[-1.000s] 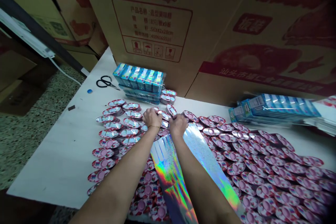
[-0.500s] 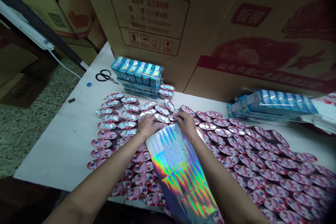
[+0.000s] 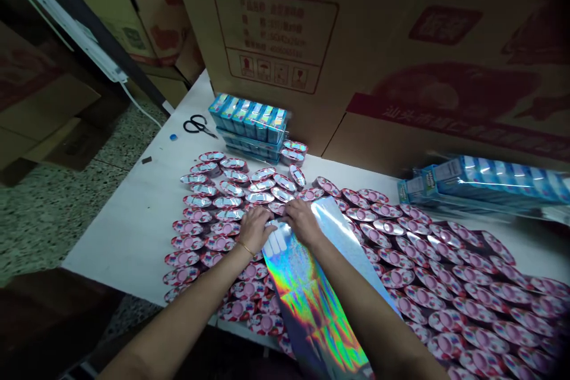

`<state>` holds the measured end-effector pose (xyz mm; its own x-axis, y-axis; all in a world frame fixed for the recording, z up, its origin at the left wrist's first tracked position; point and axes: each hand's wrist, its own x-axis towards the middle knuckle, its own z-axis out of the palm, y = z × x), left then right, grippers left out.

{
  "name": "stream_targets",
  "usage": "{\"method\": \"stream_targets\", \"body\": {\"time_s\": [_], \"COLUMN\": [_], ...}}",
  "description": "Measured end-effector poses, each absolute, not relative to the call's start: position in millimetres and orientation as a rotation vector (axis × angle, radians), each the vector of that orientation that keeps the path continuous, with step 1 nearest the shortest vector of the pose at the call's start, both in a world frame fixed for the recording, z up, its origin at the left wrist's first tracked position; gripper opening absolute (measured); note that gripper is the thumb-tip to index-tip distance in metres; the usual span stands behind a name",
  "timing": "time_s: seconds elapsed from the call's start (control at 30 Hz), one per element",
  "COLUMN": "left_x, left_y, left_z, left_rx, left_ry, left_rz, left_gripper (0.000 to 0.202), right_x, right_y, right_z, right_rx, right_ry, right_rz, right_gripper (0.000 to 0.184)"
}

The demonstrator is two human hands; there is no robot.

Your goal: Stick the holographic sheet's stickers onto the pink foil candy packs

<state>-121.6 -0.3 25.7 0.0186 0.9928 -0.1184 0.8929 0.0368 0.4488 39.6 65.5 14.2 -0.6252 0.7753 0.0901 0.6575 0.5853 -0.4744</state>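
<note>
A long holographic foil sheet (image 3: 312, 297) lies lengthwise over the rows of pink oval packs (image 3: 414, 267) that cover the white table (image 3: 129, 231). My left hand (image 3: 255, 228) rests at the sheet's far left corner, fingers curled onto the sheet and the packs there. My right hand (image 3: 303, 221) sits just beside it on the sheet's far edge, fingers bent down against it. Both hands nearly touch. What the fingertips pinch is hidden.
A stack of blue boxes (image 3: 250, 124) stands at the table's back, black scissors (image 3: 199, 126) and a blue cap (image 3: 173, 137) to its left. More blue boxes (image 3: 481, 181) lie at the right. Large cardboard cartons (image 3: 338, 47) wall the back. Speckled floor lies left.
Both hands drew back from the far packs toward me onto the foil sheet's far end. The sheet shifted and flattened between my arms. The view swung slightly left.
</note>
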Motion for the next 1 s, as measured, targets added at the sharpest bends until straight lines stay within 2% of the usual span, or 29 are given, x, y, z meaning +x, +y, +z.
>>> {"method": "stream_targets", "body": {"time_s": [0.2,0.33,0.43,0.53,0.63,0.73,0.87,1.0], "left_x": [-114,-111,-108,-104,-99,-94,-86,-80], "left_y": [2,7,7,6,7,8,7,2], "left_z": [30,32,32,33,34,34,27,21], "left_rx": [1.839,1.727,1.710,1.633,1.523,1.414,1.264,1.156], "left_ry": [1.785,1.666,1.610,1.627,1.626,1.623,1.617,1.610], "left_rz": [0.491,0.586,0.652,0.730,0.775,0.772,0.793,0.782], "left_gripper": [0.018,0.022,0.023,0.024,0.024,0.024,0.025,0.028], "right_x": [55,65,68,71,78,86,92,95], "right_y": [68,67,66,62,53,43,33,26], "right_z": [33,38,38,40,38,28,12,11], "right_rx": [-1.098,-0.925,-0.928,-0.819,-0.701,-0.678,-0.756,-0.832], "right_ry": [-2.552,-2.643,-2.642,-2.726,-2.760,-2.684,-2.577,-2.566], "right_rz": [0.678,0.536,0.473,0.273,0.053,-0.031,-0.012,0.177], "right_gripper": [0.012,0.021,0.015,0.015,0.024,0.027,0.025,0.020]}}
